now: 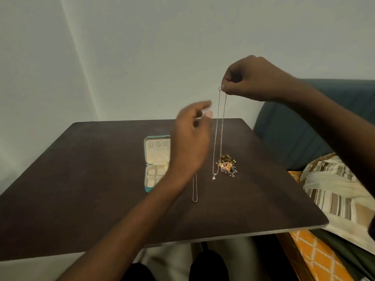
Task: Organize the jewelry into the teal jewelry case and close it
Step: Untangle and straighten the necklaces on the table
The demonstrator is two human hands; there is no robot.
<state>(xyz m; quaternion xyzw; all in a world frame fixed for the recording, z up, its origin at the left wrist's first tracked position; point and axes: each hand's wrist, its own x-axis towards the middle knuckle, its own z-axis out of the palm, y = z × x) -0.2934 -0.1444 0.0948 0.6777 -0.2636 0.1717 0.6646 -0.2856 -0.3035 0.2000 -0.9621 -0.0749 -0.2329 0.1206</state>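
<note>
A dark brown tabletop (81,189) fills the lower view, set against a pale wall. Toward its middle left the teal jewelry case (156,162) lies open, its cream lid panel with three small loops tipped back and the divided cream compartments nearest the person; its right side is hidden behind the left hand (190,142). That hand is raised above the tabletop, blurred, with its fingers loosely spread and holding nothing that can be made out. Just below its wrist a thin silver chain (194,191) lies straight on the tabletop. To the right a silver pendant necklace (218,134) hangs doubled, its small pendant reaching down near the tabletop beside a pile of jewelry (228,165), gold and silver pieces heaped together. The right hand (251,80) is held high, thumb and fingertips pinching the top of the hanging necklace. Farther right stand a teal sofa (304,134), a striped cloth (332,191) and an orange patterned fabric (316,256).
</note>
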